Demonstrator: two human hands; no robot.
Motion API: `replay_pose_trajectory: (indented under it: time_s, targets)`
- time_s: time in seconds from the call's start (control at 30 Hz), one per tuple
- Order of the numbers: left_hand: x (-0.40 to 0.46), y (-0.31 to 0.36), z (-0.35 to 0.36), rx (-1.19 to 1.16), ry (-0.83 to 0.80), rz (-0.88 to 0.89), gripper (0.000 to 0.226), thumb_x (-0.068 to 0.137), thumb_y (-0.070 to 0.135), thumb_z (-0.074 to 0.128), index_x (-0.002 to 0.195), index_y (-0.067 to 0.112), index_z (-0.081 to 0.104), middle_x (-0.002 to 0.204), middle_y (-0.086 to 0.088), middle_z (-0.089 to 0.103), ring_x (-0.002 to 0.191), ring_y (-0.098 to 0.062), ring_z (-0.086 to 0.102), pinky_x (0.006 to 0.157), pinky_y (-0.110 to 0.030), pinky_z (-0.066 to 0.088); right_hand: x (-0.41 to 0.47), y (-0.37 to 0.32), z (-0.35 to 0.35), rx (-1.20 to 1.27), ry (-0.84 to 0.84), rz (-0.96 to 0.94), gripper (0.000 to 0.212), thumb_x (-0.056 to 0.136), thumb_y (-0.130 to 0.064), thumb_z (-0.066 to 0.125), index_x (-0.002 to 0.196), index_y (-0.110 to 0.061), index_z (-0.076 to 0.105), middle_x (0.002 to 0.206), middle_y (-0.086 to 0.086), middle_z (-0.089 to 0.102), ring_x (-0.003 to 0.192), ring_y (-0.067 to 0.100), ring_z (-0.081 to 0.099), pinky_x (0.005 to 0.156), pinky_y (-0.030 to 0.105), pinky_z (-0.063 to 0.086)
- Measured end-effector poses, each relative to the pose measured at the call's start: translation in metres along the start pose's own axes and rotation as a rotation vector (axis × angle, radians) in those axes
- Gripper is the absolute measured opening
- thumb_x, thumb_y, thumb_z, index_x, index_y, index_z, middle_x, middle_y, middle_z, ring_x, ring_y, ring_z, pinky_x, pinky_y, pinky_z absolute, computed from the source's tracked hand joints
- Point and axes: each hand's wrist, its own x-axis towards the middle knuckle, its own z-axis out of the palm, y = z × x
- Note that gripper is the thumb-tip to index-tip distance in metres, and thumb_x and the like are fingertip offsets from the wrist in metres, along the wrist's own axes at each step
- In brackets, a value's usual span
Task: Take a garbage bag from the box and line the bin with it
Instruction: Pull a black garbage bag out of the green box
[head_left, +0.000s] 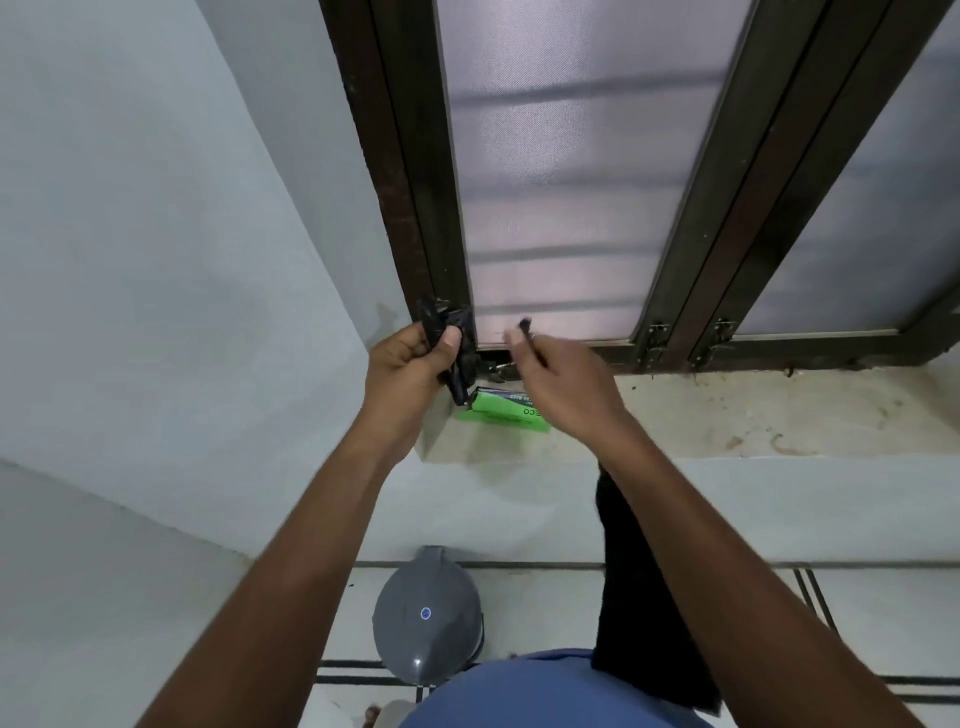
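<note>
My left hand (410, 364) is closed around a crumpled black roll of garbage bags (457, 353), held up in front of the window frame. My right hand (561, 379) pinches the top end of a separate black garbage bag (639, 582), which hangs down behind my right forearm in a long folded strip. The green bag box (506, 413) lies on the windowsill just below and between both hands, its near end open. The grey bin (426, 613) stands on the floor below with its domed lid shut.
A stained stone windowsill (753, 415) runs to the right under a dark-framed frosted window (571, 182). A pale wall (156, 260) closes in on the left. The floor (883, 623) is tiled with dark lines. My blue shirt shows at the bottom.
</note>
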Motion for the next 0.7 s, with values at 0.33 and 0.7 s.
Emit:
replay_pose_trajectory:
  time_s: [0.33,0.7]
  targets:
    - [0.007,-0.005,-0.007,0.049,-0.003,-0.113,0.016,0.106,0.009,0.066,0.109,-0.003,0.076,0.086,-0.010,0.074,0.087,-0.028,0.069,0.097,-0.050,0.059,0.006,0.012,0.042,0.327,-0.034,0.090,0.060,0.100,-0.057,0.076,0.061,-0.020,0.050,0.047,-0.015,0.041,0.046,0.007,0.038,0.057,0.032,0.028]
    - [-0.004,0.008,-0.013,0.057,0.031,-0.331,0.011,0.102,0.004,0.070,0.096,0.002,0.079,0.082,-0.008,0.072,0.074,-0.023,0.066,0.081,-0.041,0.063,-0.001,0.005,0.080,-0.151,0.204,0.174,0.035,0.108,-0.047,0.063,0.080,-0.027,0.068,0.075,-0.006,0.071,0.073,0.022,0.070,0.060,0.032,0.048]
